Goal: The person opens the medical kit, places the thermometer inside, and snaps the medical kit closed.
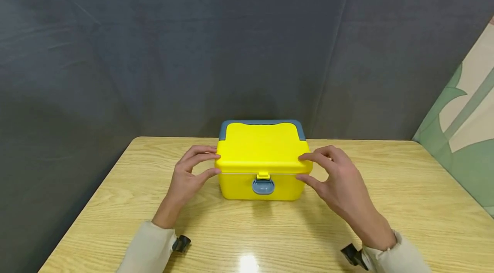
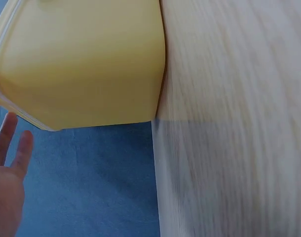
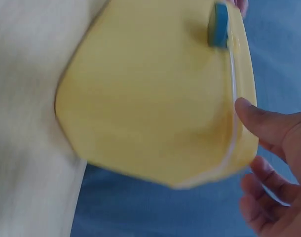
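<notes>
A yellow box (image 1: pixel 237 188) stands on the table, its lid (image 1: pixel 262 146) lying down over it with a thin pale seam beneath. On its front a blue-grey latch (image 1: pixel 263 187) juts outward under a yellow tab. My left hand (image 1: pixel 186 178) pinches the lid's left front corner, thumb by the seam and fingers at the side. At the opposite corner my right hand (image 1: pixel 343 178) holds the lid, thumb (image 3: pixel 256 118) low on the front and fingers above. Part of the left hand (image 2: pixel 7 182) is cut off in the left wrist view.
The wooden table (image 1: pixel 231 230) runs under both arms. A dark grey cloth (image 1: pixel 239 41) hangs right behind the box. Patterned green and cream fabric (image 1: pixel 463 136) hangs along the right side. Both sleeves carry a black wrist mount (image 1: pixel 181 244).
</notes>
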Action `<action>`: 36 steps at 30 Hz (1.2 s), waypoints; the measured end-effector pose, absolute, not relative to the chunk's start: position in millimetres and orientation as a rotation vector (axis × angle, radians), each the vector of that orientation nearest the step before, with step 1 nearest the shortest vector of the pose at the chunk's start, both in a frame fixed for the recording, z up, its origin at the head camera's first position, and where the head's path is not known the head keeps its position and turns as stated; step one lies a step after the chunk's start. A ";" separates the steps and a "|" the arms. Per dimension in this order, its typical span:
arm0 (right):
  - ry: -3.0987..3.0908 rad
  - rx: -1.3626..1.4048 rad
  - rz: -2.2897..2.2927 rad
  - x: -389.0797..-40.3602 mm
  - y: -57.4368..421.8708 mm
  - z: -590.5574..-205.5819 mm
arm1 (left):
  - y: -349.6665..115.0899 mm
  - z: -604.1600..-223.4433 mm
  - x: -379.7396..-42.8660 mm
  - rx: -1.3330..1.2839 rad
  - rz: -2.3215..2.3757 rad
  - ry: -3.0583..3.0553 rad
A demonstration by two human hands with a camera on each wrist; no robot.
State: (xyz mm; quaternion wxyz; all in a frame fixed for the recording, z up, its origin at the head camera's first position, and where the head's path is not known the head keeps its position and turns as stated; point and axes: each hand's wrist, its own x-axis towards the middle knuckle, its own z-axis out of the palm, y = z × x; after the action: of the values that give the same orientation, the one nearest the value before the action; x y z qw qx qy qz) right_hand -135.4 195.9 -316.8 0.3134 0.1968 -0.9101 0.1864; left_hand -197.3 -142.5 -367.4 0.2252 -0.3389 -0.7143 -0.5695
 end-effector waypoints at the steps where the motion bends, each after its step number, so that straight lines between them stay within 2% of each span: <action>1: -2.384 0.545 0.486 -134.8 192.0 -318.1 | -141.7 -367.6 -197.1 -0.941 -1.557 -1.961; 7: -2.316 0.676 0.426 -134.6 169.6 -331.9 | -136.4 -368.4 -196.5 -0.983 -1.540 -1.905; 16: -2.372 0.603 0.412 -135.9 157.3 -345.1 | -134.2 -370.6 -194.8 -0.942 -1.585 -1.923; 36: -2.289 0.522 0.485 -139.6 147.0 -342.1 | -134.7 -368.8 -195.1 -0.912 -1.589 -1.946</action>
State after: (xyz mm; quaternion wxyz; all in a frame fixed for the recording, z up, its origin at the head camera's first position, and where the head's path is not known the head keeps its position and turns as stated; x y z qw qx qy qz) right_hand -139.6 147.0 -342.1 0.3633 0.2030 -0.8895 0.1885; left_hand -195.1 -134.7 -368.8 0.2320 -0.3320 -0.7082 -0.5783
